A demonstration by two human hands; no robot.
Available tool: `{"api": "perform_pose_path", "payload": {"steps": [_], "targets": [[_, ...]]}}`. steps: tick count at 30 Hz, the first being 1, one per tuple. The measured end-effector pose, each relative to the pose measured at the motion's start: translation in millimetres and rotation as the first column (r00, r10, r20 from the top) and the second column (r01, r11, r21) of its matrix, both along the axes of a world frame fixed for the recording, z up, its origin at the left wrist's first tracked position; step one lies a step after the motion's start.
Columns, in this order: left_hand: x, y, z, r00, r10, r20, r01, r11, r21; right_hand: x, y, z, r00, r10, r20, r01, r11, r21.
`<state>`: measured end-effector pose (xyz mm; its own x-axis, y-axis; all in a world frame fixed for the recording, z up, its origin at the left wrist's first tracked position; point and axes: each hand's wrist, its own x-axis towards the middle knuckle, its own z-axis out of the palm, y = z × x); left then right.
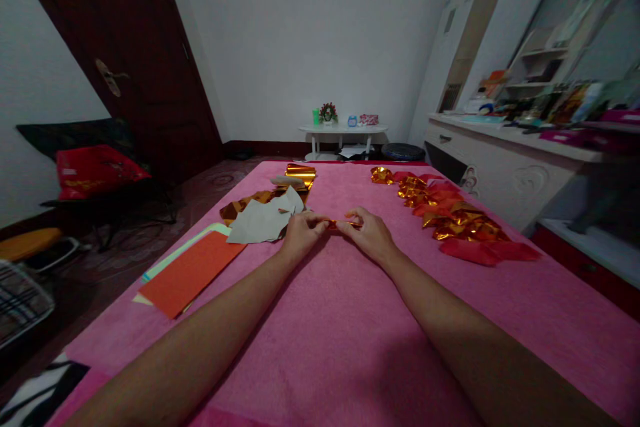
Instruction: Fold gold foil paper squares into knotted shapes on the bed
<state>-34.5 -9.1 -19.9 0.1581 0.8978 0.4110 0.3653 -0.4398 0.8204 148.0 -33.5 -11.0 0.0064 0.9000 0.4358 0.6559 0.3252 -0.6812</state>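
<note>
Between my two hands, low over the pink cloth, is a narrow rolled or folded strip of shiny orange-gold foil paper (334,224). My left hand (304,235) pinches its left end with thumb and fingers. At the other end my right hand (369,232) closes on it in the same way. Much of the strip is hidden by the fingers. Just left of my left hand lies a crumpled grey-white sheet of paper (260,219), partly over brown-gold foil (235,209). Behind it stands a roll of gold foil (301,173).
Orange-red card sheets (193,273) lie stacked at the left on the pink-covered table (345,333). Along the right, gold foil pieces (413,192) and red crumpled pieces (483,252) form a row. A white dresser (510,160) stands beyond the right edge; a small white table (343,129) is at the wall.
</note>
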Motion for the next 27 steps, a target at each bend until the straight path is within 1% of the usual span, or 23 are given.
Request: {"api": "perform_pose_path", "payload": {"steps": [3,6,11,13,14,16,18,19,21,23,25,27], "targets": [[0.8,-1.6,0.6,0.997,0.035,-0.069,-0.033,0.999,0.039,-2.3,-0.9,-1.1,0.997,0.001,0.075,-0.001,1.000,0.001],[1.4,-3.7,2.9,0.988,0.074,-0.135,-0.063,0.994,0.089,0.6,3.2,-4.3,0.999,-0.013,0.051,0.013,1.000,-0.003],[1.5,-9.9,8.4,0.952,0.155,-0.263,-0.112,0.979,0.170,6.3,9.1,-8.0,0.994,-0.106,0.034,0.107,0.994,-0.033],[2.2,-13.8,11.2,0.910,0.220,-0.351,-0.166,0.970,0.178,6.3,8.4,-7.6,0.992,-0.113,0.047,0.114,0.993,-0.020],[2.8,-15.8,12.6,0.873,0.257,-0.414,-0.198,0.963,0.180,5.8,7.7,-7.1,0.993,-0.105,0.054,0.105,0.994,-0.005],[4.8,-19.2,15.2,0.772,0.314,-0.553,-0.251,0.949,0.189,4.6,5.7,-5.6,0.994,-0.080,0.074,0.078,0.997,0.023],[7.0,-21.5,17.0,0.679,0.326,-0.658,-0.261,0.945,0.200,3.3,3.7,-3.8,0.992,-0.071,0.102,0.068,0.997,0.030],[8.0,-22.3,17.6,0.649,0.320,-0.691,-0.252,0.946,0.201,2.8,2.6,-2.7,0.989,-0.081,0.123,0.079,0.997,0.024],[9.5,-23.5,18.5,0.620,0.299,-0.726,-0.229,0.953,0.197,1.7,0.2,-0.4,0.975,-0.126,0.183,0.129,0.992,-0.001],[10.1,-24.3,19.0,0.612,0.283,-0.739,-0.216,0.958,0.188,0.1,-2.8,2.2,0.949,-0.172,0.264,0.182,0.983,-0.014],[10.1,-24.7,19.5,0.606,0.290,-0.741,-0.233,0.955,0.183,-2.3,-6.5,4.8,0.916,-0.193,0.353,0.205,0.979,0.003],[10.0,-24.8,19.9,0.597,0.312,-0.739,-0.270,0.946,0.181,-5.5,-10.4,7.1,0.876,-0.197,0.439,0.202,0.979,0.037]]}}
